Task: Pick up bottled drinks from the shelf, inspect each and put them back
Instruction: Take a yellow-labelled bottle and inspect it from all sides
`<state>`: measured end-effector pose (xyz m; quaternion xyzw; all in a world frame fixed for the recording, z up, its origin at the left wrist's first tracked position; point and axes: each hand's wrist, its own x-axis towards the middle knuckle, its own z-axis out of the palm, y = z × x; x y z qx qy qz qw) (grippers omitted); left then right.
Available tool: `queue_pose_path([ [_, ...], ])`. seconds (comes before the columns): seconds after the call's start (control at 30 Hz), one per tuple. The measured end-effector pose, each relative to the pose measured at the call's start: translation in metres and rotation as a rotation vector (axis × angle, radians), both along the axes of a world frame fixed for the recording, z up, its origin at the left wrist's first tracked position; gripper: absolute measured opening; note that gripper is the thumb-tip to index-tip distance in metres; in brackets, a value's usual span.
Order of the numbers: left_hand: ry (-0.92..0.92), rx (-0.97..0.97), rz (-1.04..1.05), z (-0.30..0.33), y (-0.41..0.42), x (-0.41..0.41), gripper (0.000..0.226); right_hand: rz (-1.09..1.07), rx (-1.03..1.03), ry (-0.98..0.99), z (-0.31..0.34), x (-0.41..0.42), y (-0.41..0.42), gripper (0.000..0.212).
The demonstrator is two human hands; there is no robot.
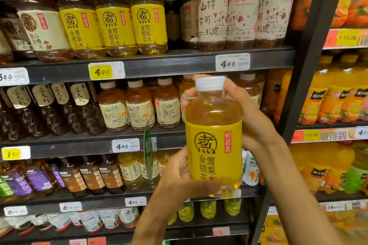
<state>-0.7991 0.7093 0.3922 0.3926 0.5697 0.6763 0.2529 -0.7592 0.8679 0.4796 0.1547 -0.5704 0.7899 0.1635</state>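
I hold a bottle with a yellow label (214, 145) and a white cap upright in front of the shelves, its label facing me. It contains pale amber drink. My left hand (179, 179) cups its base and lower left side. My right hand (251, 113) wraps around its neck and shoulder from behind on the right. Three matching yellow-label bottles (115, 24) stand on the top shelf (159, 63), with a gap to their right.
Cream-label bottles (243, 12) fill the top shelf's right side. Dark tea bottles (59, 109) and amber bottles (139, 105) line the middle shelf. A black upright post (306, 69) divides this rack from orange juice bottles (338, 97) on the right.
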Motion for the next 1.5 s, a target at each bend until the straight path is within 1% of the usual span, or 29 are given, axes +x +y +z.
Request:
queue_pose_path([
  [0.07,-0.021,0.000,-0.041,0.001,0.001,0.001,0.065,0.090,-0.072,0.007,-0.003,0.000,-0.004,0.061],
  [0.1,-0.043,0.008,-0.048,0.001,0.001,0.001,0.066,0.076,-0.088,0.025,-0.004,0.001,-0.004,0.059],
  [0.2,-0.075,0.061,-0.037,0.003,0.002,0.000,0.064,-0.069,-0.119,0.088,-0.002,0.004,-0.003,0.050],
  [0.27,-0.029,0.079,0.001,0.009,0.004,0.003,0.056,-0.192,-0.095,0.119,0.000,0.007,-0.004,0.044],
  [0.33,0.032,0.088,0.049,0.016,0.008,0.007,0.057,-0.297,-0.042,0.114,0.001,0.008,-0.006,0.037],
  [0.43,0.101,0.111,0.147,0.018,0.016,0.011,0.059,-0.348,0.034,0.088,0.000,0.008,-0.012,0.035],
  [0.53,0.034,0.118,0.180,0.017,0.011,0.012,0.052,-0.344,0.087,0.048,0.004,0.008,-0.010,0.037],
  [0.63,-0.098,0.080,0.076,0.016,0.000,0.012,0.045,-0.305,0.101,0.021,0.006,0.005,-0.001,0.034],
  [0.7,-0.197,0.062,0.004,0.014,-0.006,0.012,0.057,-0.233,0.050,0.020,0.004,0.001,0.002,0.040],
  [0.77,-0.233,0.020,-0.038,0.010,-0.007,0.012,0.072,-0.127,-0.017,0.041,0.001,-0.002,-0.001,0.048],
  [0.83,-0.230,0.008,-0.068,0.008,-0.006,0.014,0.071,-0.065,-0.058,0.086,-0.001,-0.003,-0.007,0.044],
  [0.87,-0.241,0.013,-0.073,0.009,-0.006,0.015,0.070,-0.065,-0.080,0.102,-0.001,-0.003,-0.010,0.041],
  [0.93,-0.219,0.002,-0.021,0.011,-0.006,0.014,0.080,-0.129,-0.098,0.109,0.000,-0.001,-0.012,0.034],
  [1.0,-0.128,0.025,0.046,0.014,-0.006,0.012,0.083,-0.265,-0.013,0.120,0.001,0.003,-0.015,0.028],
  [1.03,-0.072,0.055,0.061,0.017,-0.005,0.013,0.079,-0.342,0.058,0.134,0.002,0.004,-0.017,0.026],
  [1.1,0.014,0.076,0.125,0.022,-0.002,0.015,0.063,-0.467,0.165,0.142,0.003,0.005,-0.025,0.023],
  [1.17,-0.002,0.074,0.198,0.023,0.002,0.018,0.045,-0.525,0.228,0.112,0.007,0.004,-0.030,0.025],
  [1.23,-0.082,0.082,0.217,0.019,0.003,0.020,0.042,-0.487,0.278,0.053,0.011,0.003,-0.026,0.031],
  [1.27,-0.147,0.080,0.215,0.018,0.002,0.021,0.045,-0.434,0.278,0.020,0.013,0.004,-0.023,0.034],
  [1.33,-0.300,0.076,0.168,0.019,-0.001,0.022,0.054,-0.308,0.207,-0.043,0.014,0.003,-0.015,0.042],
  [1.4,-0.375,0.114,0.046,0.022,-0.003,0.022,0.052,-0.181,0.098,-0.075,0.013,0.000,-0.012,0.042],
  [1.43,-0.390,0.117,0.000,0.022,-0.002,0.021,0.058,-0.127,0.053,-0.075,0.012,-0.001,-0.012,0.040],
  [1.5,-0.413,0.091,-0.038,0.020,0.000,0.019,0.079,-0.050,-0.014,-0.060,0.010,-0.004,-0.014,0.035],
])
